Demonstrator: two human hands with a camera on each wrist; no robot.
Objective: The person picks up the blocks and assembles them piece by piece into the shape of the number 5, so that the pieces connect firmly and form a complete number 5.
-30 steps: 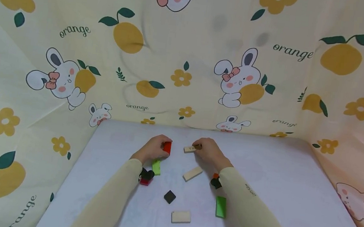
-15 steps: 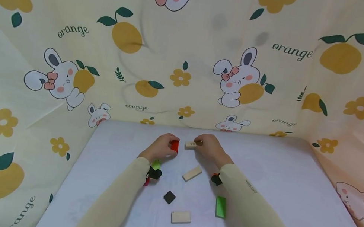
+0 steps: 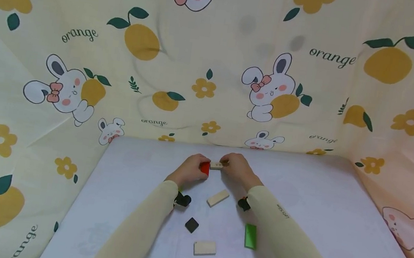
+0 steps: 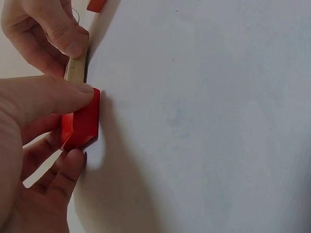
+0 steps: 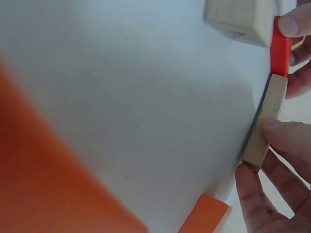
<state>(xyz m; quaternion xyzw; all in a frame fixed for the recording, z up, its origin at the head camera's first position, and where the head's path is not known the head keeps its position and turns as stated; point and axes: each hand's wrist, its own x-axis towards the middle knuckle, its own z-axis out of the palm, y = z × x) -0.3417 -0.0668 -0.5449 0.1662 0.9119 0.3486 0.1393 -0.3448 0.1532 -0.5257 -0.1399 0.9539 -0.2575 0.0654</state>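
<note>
My left hand [image 3: 190, 170] holds a red block [image 3: 205, 168] near the back of the white table. In the left wrist view its thumb lies along the top of the red block [image 4: 83, 124] and the fingers are on the other side. My right hand [image 3: 239, 170] pinches a plain wooden block [image 3: 216, 165] with dark marks. The right wrist view shows the wooden block [image 5: 266, 114] end to end with the red one [image 5: 280, 53], apparently touching. Parts of both blocks are covered by fingers.
Nearer me lie two wooden blocks [image 3: 218, 198] [image 3: 205, 248], a dark block [image 3: 191, 225] and a green block [image 3: 250, 236]. An orange block [image 5: 206, 216] shows in the right wrist view. A patterned cloth [image 3: 183, 71] stands behind the table.
My left hand has carried the red block rightward to the wooden block's end. My right hand has shifted the wooden block slightly away. My left sleeve now mostly hides the lime and crimson blocks.
</note>
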